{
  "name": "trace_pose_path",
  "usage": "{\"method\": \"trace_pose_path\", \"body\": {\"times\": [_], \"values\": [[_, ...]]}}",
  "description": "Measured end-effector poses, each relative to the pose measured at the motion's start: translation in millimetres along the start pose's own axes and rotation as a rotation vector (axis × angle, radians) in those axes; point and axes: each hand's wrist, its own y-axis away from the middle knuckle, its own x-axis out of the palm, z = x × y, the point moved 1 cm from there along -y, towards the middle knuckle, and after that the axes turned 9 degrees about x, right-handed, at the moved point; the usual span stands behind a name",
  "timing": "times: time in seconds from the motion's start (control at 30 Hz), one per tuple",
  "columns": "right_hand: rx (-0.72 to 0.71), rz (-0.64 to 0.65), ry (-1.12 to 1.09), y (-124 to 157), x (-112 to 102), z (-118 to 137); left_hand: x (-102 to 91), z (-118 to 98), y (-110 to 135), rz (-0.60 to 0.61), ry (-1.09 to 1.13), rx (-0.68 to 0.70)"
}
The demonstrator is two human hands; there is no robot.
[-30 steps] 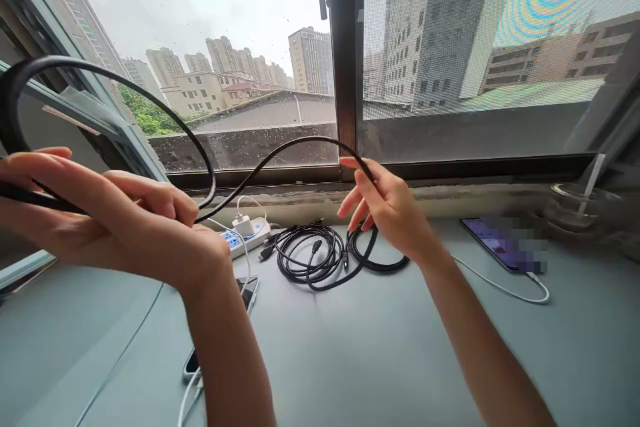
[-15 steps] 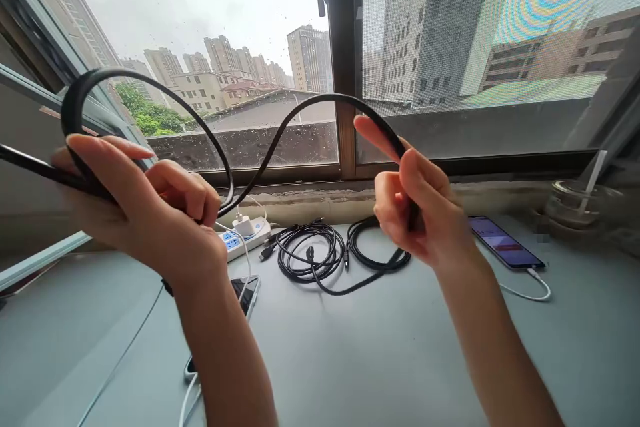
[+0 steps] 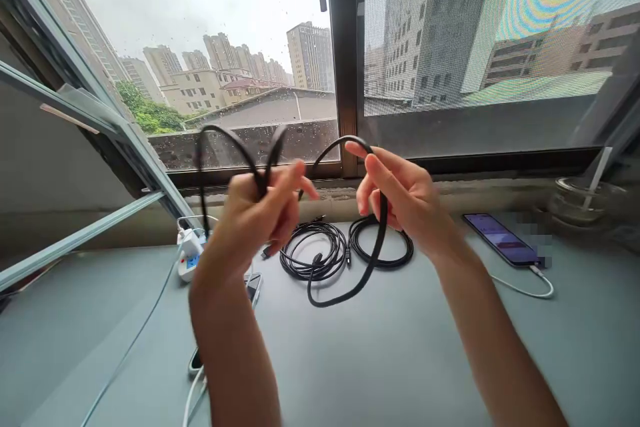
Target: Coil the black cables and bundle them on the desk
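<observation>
The right hand [image 3: 400, 193], right of centre, pinches a thick, glossy black cable [image 3: 383, 220] between thumb and forefinger. The left hand [image 3: 263, 213], near centre, is curled around the same cable, which loops above it; blur and the fingers hide the cable's exact path there. From the right hand the cable drops to mid-frame, its connector end over a thin, black coiled cable [image 3: 315, 275]. Just right lies a round, black second coil [image 3: 387, 265]. At centre right, a flat, purple-screened phone [image 3: 503, 240] shows display text too small to read, partly masked by blocky pixels. The left forearm cuts off a dark, pale-edged device [image 3: 195, 361] at lower left.
</observation>
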Motion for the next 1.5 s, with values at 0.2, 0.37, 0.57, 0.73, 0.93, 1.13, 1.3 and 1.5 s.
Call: {"method": "trace_pose_path", "body": {"times": [0.2, 0.37, 0.57, 0.73, 0.93, 1.13, 1.3, 1.5], "values": [[0.063, 0.056, -0.058, -18.9, 0.6, -23.3, 19.9, 6.8, -2.8, 0.439, -0.076, -0.257], [0.034, -0.076, 0.106, -27.1, 4.6, -41.6, 22.9, 12.1, -7.5, 0.365, -0.092, -0.222], [0.145, -0.279, 0.862, -31.1, 8.1, -61.6, 11.7, 21.3, -13.5, -0.304, -0.245, -0.008], [0.32, 0.255, 1.117, -29.5, 34.1, -98.9, 9.5, 18.9, -13.4, -0.589, -0.325, 0.175], [0.304, 0.432, 1.193, -27.3, 54.1, -135.3, 16.3, 22.2, -17.4, -0.713, -0.376, 0.242], [0.299, 0.481, 1.207, -25.2, 48.6, -133.3, 18.7, 32.6, -21.5, -0.743, -0.409, 0.233], [0.294, 0.474, 1.202, -23.0, 48.5, -132.0, 22.7, 27.6, -17.7, -0.732, -0.412, 0.273], [0.28, 0.423, 1.198, -24.4, 48.5, -135.5, 23.4, 27.2, -17.1, -0.692, -0.45, 0.298]]}}
